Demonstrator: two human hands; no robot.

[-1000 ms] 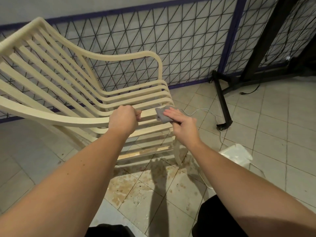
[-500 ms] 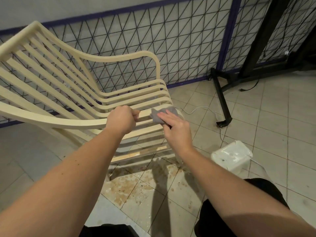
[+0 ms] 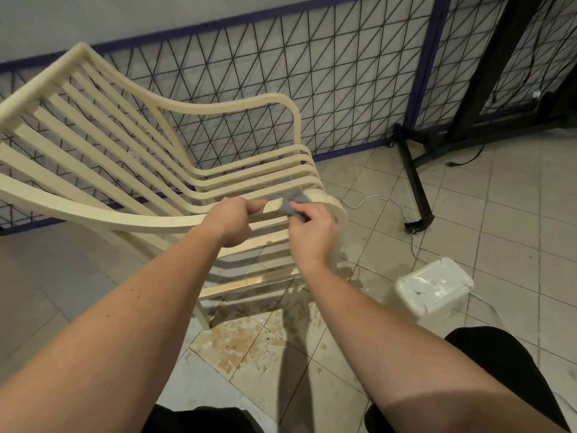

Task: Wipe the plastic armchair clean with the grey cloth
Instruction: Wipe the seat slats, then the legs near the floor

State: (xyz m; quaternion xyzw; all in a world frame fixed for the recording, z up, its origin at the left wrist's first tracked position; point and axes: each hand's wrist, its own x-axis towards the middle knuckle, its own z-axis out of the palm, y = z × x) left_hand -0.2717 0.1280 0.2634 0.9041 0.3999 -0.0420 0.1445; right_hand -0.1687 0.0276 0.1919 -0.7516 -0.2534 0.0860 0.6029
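Cream plastic armchair (image 3: 175, 170) stands on stained tiles (image 3: 249, 342). The left hand (image 3: 232, 220) grips its near armrest; the right hand (image 3: 312, 234) pinches the grey cloth (image 3: 293, 203) against that armrest's front curve. A white tub (image 3: 434, 289) sits nearby.

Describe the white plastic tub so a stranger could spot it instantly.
Start at the cream slatted armchair, then look right of its front leg on the tiled floor. The plastic tub sits there: a translucent white, lidded, boxy container, the only one.
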